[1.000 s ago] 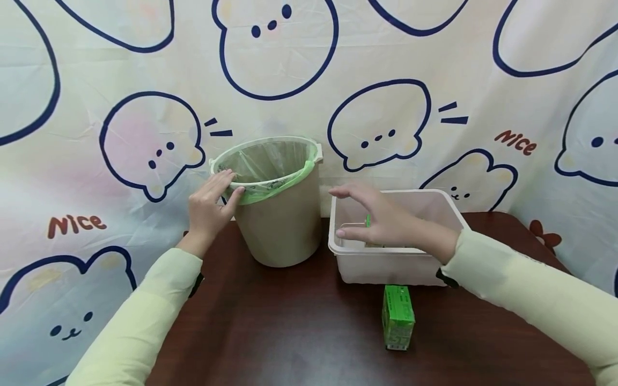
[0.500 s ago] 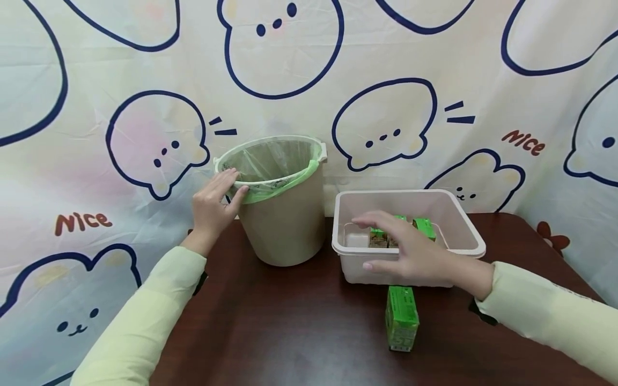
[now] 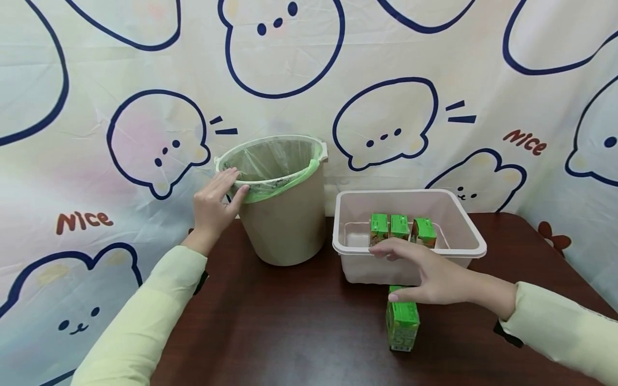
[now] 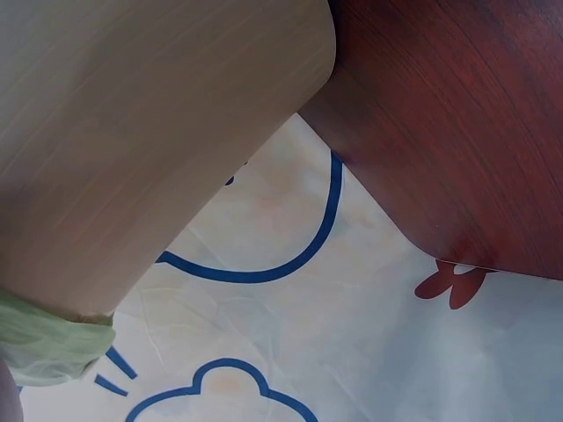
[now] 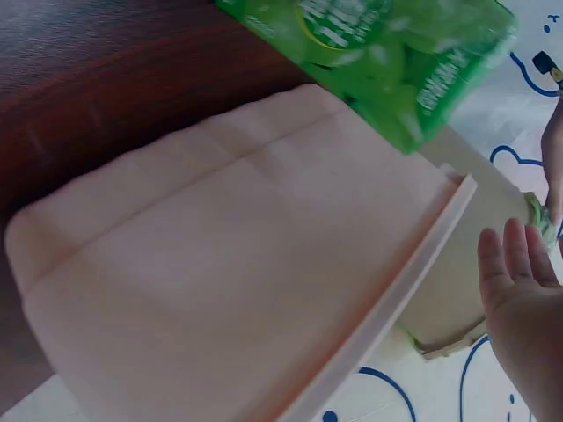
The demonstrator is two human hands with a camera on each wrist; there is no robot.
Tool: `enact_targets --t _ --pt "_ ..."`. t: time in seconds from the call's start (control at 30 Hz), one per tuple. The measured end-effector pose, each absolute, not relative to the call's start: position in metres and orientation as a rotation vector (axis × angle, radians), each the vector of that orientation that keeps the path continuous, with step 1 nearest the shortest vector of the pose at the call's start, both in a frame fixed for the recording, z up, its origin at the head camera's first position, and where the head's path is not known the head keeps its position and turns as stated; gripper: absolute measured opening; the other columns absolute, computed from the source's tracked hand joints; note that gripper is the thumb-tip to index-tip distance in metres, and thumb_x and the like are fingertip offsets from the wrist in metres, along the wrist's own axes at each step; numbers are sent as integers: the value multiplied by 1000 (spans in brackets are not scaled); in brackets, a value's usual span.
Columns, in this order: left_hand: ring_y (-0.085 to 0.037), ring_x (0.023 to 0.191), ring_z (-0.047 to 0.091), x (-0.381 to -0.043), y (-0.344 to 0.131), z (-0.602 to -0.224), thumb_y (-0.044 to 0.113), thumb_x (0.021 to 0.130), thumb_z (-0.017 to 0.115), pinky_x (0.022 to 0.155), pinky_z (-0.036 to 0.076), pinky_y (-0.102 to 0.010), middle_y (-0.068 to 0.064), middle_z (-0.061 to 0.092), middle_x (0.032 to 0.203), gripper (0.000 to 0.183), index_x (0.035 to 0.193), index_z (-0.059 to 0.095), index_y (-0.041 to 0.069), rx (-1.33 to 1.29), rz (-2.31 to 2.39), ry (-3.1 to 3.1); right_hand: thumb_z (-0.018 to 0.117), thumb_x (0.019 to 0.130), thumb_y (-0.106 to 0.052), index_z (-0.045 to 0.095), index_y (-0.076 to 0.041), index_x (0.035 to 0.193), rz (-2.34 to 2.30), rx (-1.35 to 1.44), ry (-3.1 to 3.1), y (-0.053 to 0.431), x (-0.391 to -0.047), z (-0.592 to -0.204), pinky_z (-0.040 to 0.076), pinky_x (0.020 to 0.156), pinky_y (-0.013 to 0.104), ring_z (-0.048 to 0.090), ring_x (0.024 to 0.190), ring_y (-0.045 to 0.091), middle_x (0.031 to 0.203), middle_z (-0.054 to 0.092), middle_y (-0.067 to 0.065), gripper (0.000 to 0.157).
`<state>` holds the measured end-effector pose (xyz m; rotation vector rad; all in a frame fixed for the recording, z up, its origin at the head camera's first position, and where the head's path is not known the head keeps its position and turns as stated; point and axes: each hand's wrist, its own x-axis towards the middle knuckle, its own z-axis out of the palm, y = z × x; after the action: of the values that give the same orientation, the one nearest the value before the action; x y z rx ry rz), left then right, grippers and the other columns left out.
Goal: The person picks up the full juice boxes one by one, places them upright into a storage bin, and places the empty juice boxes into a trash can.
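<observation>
In the head view my left hand (image 3: 212, 206) holds the near left rim of a beige trash can (image 3: 285, 230), its fingers over the edge and thumb on the outside. A green trash bag (image 3: 277, 187) lines the can and folds over its rim. Above a green drink carton (image 3: 403, 327) standing on the table hovers my right hand (image 3: 436, 273), thumb and fingers spread, holding nothing. The right wrist view shows that green carton (image 5: 378, 53) beside the hand (image 5: 532, 316), apart from its fingers. Only a sliver of the left hand shows in the left wrist view.
Right of the can stands a white plastic bin (image 3: 470, 236) with three green cartons (image 3: 398, 226) inside. Both containers stand at the back of a dark brown table (image 3: 289, 321), close to a cartoon-printed curtain (image 3: 280, 118).
My right hand has moved from over the white bin's left side, rightward and down toward the near carton. The cartons in the bin have come into view. My left hand keeps its place.
</observation>
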<state>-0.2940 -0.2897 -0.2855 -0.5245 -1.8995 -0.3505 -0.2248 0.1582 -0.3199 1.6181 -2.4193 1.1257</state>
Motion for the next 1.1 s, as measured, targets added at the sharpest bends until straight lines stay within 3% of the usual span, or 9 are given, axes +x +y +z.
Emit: enact_targets --t 0.3,0.57,0.8,1.1 --pt "-33 110 63 -296 -289 -284 28 89 67 99 45 -45 -18 66 117 40 117 69 -1 -534 -364 -1885 79 83 -22 42 -7 142 1243 1776 -2495 176 -228 -340 42 102 34 50 124 22 140 48 1 71" --pt "-33 110 63 -295 -290 -285 33 92 63 99 45 -45 -18 66 117 43 117 69 -1 -532 -365 -1890 83 78 -27 45 -8 140 1243 1746 -2654 184 -234 -353 43 102 38 51 123 26 138 51 0 75" --pt "-34 110 63 -294 -290 -286 31 92 64 99 45 -45 -18 66 117 42 117 69 -1 -537 -362 -1894 83 77 -30 46 -14 141 1214 1678 -2778 187 -234 -358 44 99 35 50 121 17 135 51 -5 76" --pt "-33 110 63 -295 -290 -286 29 91 64 99 45 -46 -17 66 118 40 118 69 -1 -523 -368 -1899 85 73 -36 42 -13 144 1180 1639 -2887 190 -235 -365 38 103 36 47 123 17 138 48 -7 86"
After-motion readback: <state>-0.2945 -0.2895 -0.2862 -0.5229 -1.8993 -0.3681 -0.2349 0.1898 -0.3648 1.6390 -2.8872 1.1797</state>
